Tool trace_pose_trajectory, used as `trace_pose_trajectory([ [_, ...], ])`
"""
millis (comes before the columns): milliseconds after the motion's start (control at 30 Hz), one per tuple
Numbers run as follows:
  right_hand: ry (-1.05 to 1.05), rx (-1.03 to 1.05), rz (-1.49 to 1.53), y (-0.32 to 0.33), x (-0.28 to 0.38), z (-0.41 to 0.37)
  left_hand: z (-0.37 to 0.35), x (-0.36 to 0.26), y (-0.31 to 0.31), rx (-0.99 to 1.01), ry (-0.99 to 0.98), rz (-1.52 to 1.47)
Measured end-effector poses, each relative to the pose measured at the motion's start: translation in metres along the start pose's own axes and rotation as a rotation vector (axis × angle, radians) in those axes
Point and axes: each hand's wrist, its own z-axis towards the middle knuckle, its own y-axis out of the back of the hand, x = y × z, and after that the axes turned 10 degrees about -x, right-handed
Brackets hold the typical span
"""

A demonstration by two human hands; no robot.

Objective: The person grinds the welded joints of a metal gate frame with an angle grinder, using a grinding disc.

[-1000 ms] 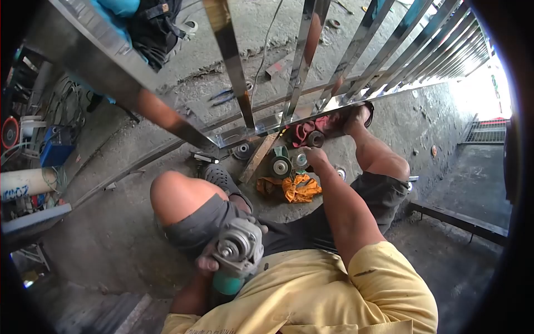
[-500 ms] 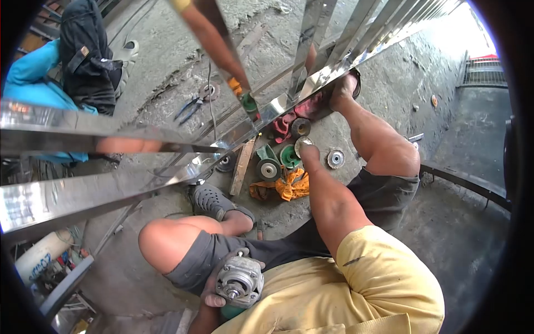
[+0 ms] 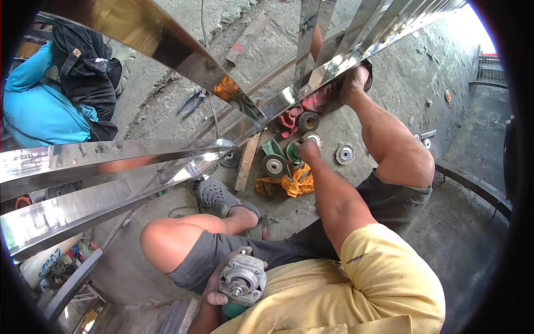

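Observation:
My left hand [image 3: 216, 289] is closed around an angle grinder [image 3: 243, 278], held in my lap with its metal gear head and bare spindle facing up. My right hand [image 3: 307, 149] reaches down to the floor, its fingers bent at the right edge of a green disc [image 3: 291, 152], partly hidden by the hand. Just behind that hand is a pale disc [image 3: 315, 138]. A second green grinder [image 3: 273, 158] with a grey disc on it lies to the left. An orange cloth [image 3: 297, 182] is in front, and a toothed-looking flap disc [image 3: 345, 154] lies to the right.
Shiny metal bars [image 3: 105, 195] of a large frame cross the left and top. A wooden strip [image 3: 246, 164], pliers [image 3: 194, 103], a dark disc [image 3: 308, 122] and a red cloth [image 3: 289, 121] lie on the floor. A person in blue [image 3: 47, 114] is at the left.
My right hand has shifted left from the pale disc to the green disc's edge. The view has moved a little, and the metal bars stand differently. My left hand still holds the grinder.

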Motion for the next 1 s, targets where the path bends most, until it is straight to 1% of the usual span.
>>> trace_pose_trajectory([
  [100, 0.028, 0.042, 0.158, -0.01, 0.035, -0.012, 0.0, -0.006, -0.004, 0.002, 0.013, -0.002],
  [200, 0.219, 0.275, -0.238, 0.008, 0.068, -0.031, -0.003, -0.006, 0.001, 0.014, -0.024, 0.04],
  [267, 0.163, 0.421, -0.403, 0.01, 0.083, -0.036, -0.001, -0.011, -0.001, 0.052, -0.086, 0.109],
  [300, 0.136, 0.492, -0.488, 0.011, 0.088, -0.039, -0.004, -0.009, 0.0, 0.068, -0.08, 0.12],
  [333, 0.163, 0.447, -0.486, 0.003, 0.087, -0.041, -0.008, -0.008, 0.002, 0.084, -0.074, 0.13],
  [367, 0.262, 0.416, -0.503, 0.003, 0.09, -0.05, -0.012, 0.0, 0.006, 0.094, -0.042, 0.116],
  [433, 0.534, 0.32, -0.534, 0.01, 0.114, -0.059, -0.011, 0.014, 0.019, 0.12, -0.056, 0.095],
  [500, 0.672, 0.335, -0.388, 0.028, 0.15, -0.077, -0.01, 0.012, 0.025, 0.15, -0.119, 0.086],
  [567, 0.85, 0.363, -0.432, 0.074, 0.205, -0.12, -0.014, 0.012, 0.024, 0.183, -0.152, 0.063],
  [633, 1.0, 0.37, -0.194, 0.14, 0.259, -0.19, -0.021, 0.004, 0.014, 0.18, -0.223, 0.107],
  [667, 1.13, 0.298, -0.108, 0.174, 0.275, -0.227, -0.014, 0.014, 0.022, 0.248, -0.189, 0.032],
  [700, 1.262, 0.234, -0.025, 0.202, 0.288, -0.263, -0.013, 0.013, 0.022, 0.264, -0.211, 0.019],
  [767, 1.37, 0.167, -0.02, 0.239, 0.29, -0.324, -0.014, 0.018, 0.02, 0.286, -0.239, -0.017],
  [833, 1.654, 0.129, -0.1, 0.248, 0.279, -0.354, -0.017, 0.024, 0.022, 0.251, -0.25, -0.015],
  [867, 1.711, 0.08, -0.177, 0.245, 0.268, -0.362, -0.027, 0.02, 0.017, 0.215, -0.237, 0.017],
  [933, 1.779, -0.053, -0.313, 0.237, 0.252, -0.37, -0.031, 0.019, 0.015, 0.18, -0.239, 0.081],
  [1000, 1.744, -0.023, -0.322, 0.239, 0.25, -0.375, -0.024, 0.024, 0.017, 0.178, -0.262, 0.125],
])
